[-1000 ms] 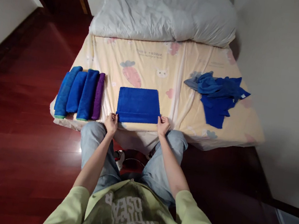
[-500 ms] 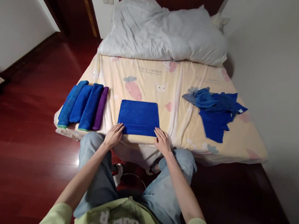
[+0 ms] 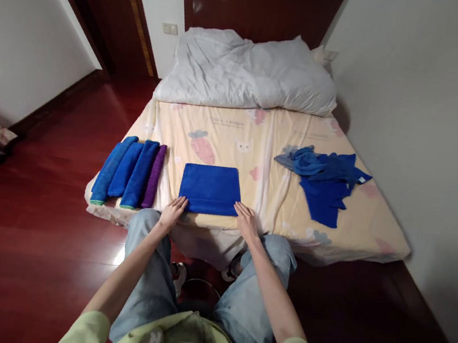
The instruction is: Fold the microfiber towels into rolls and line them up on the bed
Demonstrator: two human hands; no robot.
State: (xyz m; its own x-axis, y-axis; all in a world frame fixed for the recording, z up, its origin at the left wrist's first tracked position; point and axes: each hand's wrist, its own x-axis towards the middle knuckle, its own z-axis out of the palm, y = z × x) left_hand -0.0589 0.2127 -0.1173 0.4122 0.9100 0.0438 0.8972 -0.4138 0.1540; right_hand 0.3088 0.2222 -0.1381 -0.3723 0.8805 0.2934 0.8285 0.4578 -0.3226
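Note:
A folded blue towel (image 3: 210,188) lies flat on the bed near its front edge. My left hand (image 3: 173,213) rests with fingers stretched out at the towel's near left corner. My right hand (image 3: 246,220) lies open at the near right corner, fingertips touching the towel's edge. Neither hand grips anything. To the left, a row of rolled towels (image 3: 129,172), blue with one purple, lies side by side. A loose heap of blue cloths (image 3: 325,178) sits on the right side of the bed.
The bed (image 3: 285,140) has a yellow cartoon-print sheet and a crumpled white duvet (image 3: 248,71) at the headboard. A wall runs along its right side. Dark red wooden floor (image 3: 25,210) lies to the left. My knees press against the bed's front edge.
Both hands went from pinching the towel's near corners to lying flat and open at them. The camera tilted up, showing more of the headboard.

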